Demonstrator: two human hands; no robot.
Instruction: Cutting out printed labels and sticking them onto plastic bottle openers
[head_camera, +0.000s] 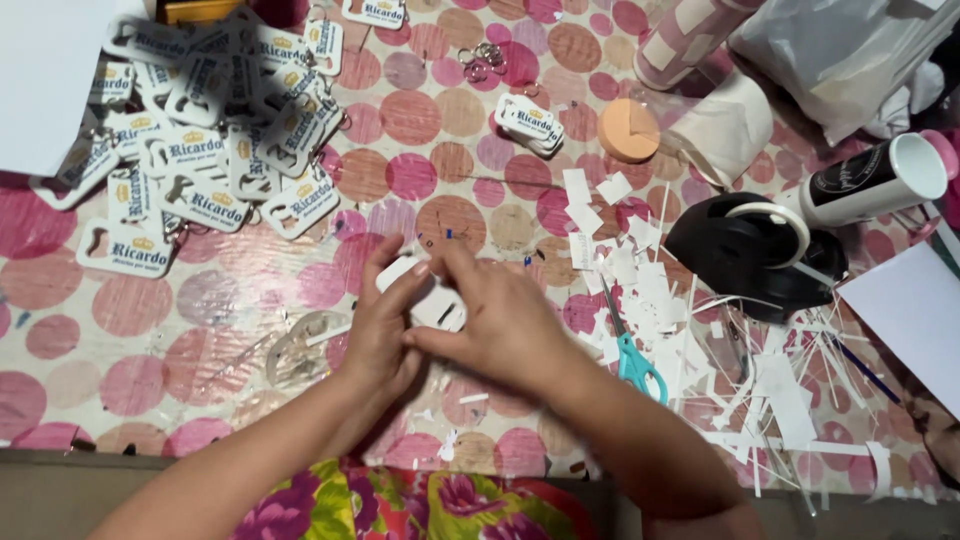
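Setting: home craft table, not a shop floor. Evidence: dotted pink tablecloth (420, 170), heap of identical printed bottle-opener tags (190, 130), black tape dispenser (750, 250), teal-handled scissors (630, 355), paper offcuts (760, 380) (scattered widely), loose key rings (480, 58).
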